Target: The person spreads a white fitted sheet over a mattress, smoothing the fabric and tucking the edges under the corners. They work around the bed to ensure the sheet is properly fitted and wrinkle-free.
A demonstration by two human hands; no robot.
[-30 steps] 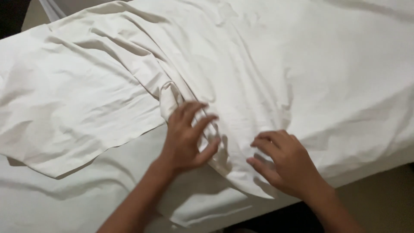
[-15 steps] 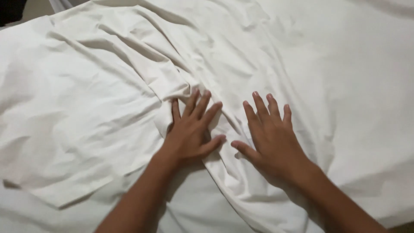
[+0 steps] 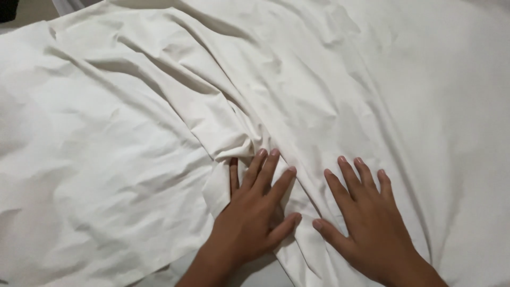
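Pressing flat on a wide sheet of white cloth (image 3: 329, 106), both of the person's bare hands lie side by side near the lower edge of the head view. The left hand (image 3: 255, 218) rests palm down with its grip released, fingers straight and slightly spread, thumb out toward the other hand. Its fingertips (image 3: 274, 153) touch a bunched knot of wrinkles (image 3: 234, 146), the landmark for everything else here. Just below that knot, a folded flap of the cloth (image 3: 215, 186) turns over on itself, and the left index finger lies along the flap's edge.

The right hand (image 3: 366, 223) lies to the right of the knot, near the left hand but not touching it; a narrow strip of cloth shows between the two thumbs. Its grip is likewise released: palm down, fingers fanned and pointing away from the person, holding nothing.

From the knot a long raised fold (image 3: 159, 66) runs up and to the left, toward the far corner of the view. Left of the knot the cloth lies smoother, in a broad panel (image 3: 90, 175) with shallow creases. Right of the knot and beyond the right hand, the cloth spreads in finer, softer wrinkles out to the picture's edge.
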